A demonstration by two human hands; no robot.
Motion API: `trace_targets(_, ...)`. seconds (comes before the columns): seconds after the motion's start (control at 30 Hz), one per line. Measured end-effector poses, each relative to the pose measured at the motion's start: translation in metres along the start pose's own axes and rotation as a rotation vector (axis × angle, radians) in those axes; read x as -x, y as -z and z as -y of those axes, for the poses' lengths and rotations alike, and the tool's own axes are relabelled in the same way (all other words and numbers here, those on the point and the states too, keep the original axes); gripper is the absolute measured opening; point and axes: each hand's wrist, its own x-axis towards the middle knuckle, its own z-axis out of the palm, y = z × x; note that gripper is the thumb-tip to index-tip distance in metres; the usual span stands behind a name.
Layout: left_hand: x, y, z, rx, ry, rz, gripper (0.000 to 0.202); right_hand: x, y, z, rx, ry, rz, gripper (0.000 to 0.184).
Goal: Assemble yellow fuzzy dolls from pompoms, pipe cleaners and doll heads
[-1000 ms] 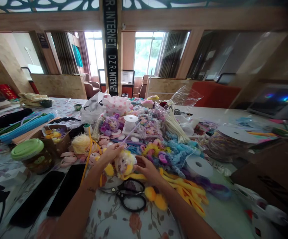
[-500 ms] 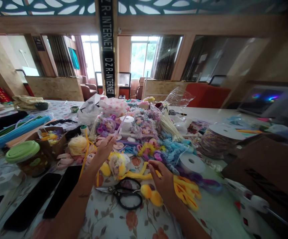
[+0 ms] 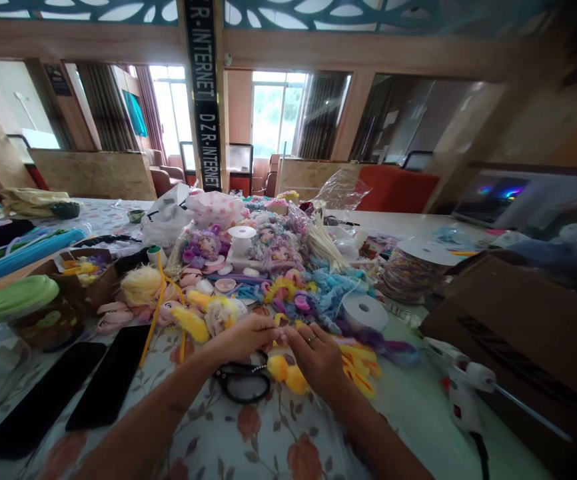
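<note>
Your left hand (image 3: 251, 335) has crossed to meet your right hand (image 3: 314, 355). Fingers pinched tip to tip, apparently grasping a soft yellow plush strip (image 3: 279, 319); contact partly hidden. The round, fluffy yellow-haired doll head (image 3: 221, 315), held a second ago, lies on the flower-printed worktop (image 3: 208, 430), leaving both hands for the strip.

Anything between my hands (image 3: 316, 352) is too small to tell; below them, my left arm (image 3: 161, 407) hides part of the scissors (image 3: 225, 385); rightward, the box (image 3: 508, 317) is cut off.

Daylight let in by windows (image 3: 264, 113), flanked by curtains (image 3: 313, 117), pillar (image 3: 202, 100) marked with white lettering (image 3: 209, 147), armchair (image 3: 172, 175) seen beside low wall (image 3: 93, 177)
</note>
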Motion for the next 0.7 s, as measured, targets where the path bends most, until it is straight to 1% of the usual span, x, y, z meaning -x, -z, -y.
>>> trace_targets(0.13, 0.001, 0.011, 0.002, -0.159, 0.040, -0.081, 0.029, 0.016, -0.001, -0.020, 0.103, -0.115, -0.066, 0.013)
trace_targets(0.2, 0.002, 0.016, 0.002, -0.198, 0.064, -0.141, 0.028, 0.018, 0.002, -0.029, 0.172, -0.189, -0.082, 0.010)
trace_targets(0.27, 0.002, 0.018, 0.002, -0.222, 0.068, -0.214, 0.027, 0.018, 0.004, -0.033, 0.220, -0.231, -0.097, 0.009)
trace_targets(0.37, 0.001, 0.018, 0.002, -0.212, -0.009, -0.320, 0.029, 0.014, 0.007, -0.027, 0.201, -0.215, -0.159, 0.017)
trace_targets(0.43, 0.000, 0.015, 0.002, -0.195, -0.080, -0.370, 0.030, 0.011, 0.007, -0.015, 0.069, -0.154, -0.173, 0.019)
trace_targets(0.47, -0.001, 0.013, 0.002, -0.176, -0.105, -0.387, 0.028, 0.010, 0.007, -0.007, -0.037, -0.115, -0.148, 0.018)
trace_targets(0.53, -0.002, 0.009, 0.002, -0.107, -0.120, -0.407, 0.020, 0.011, 0.004, 0.009, -0.239, -0.069, -0.027, 0.013)
trace_targets(0.57, -0.002, 0.007, 0.003, -0.060, -0.114, -0.412, 0.017, 0.011, 0.002, 0.016, -0.298, -0.061, 0.052, 0.012)
trace_targets(0.63, -0.004, 0.003, 0.004, 0.027, -0.095, -0.416, 0.014, 0.015, -0.004, 0.029, -0.334, -0.045, 0.194, 0.010)
trace_targets(0.7, -0.005, 0.000, 0.004, 0.092, -0.096, -0.413, 0.016, 0.020, -0.011, 0.036, -0.309, -0.049, 0.293, 0.010)
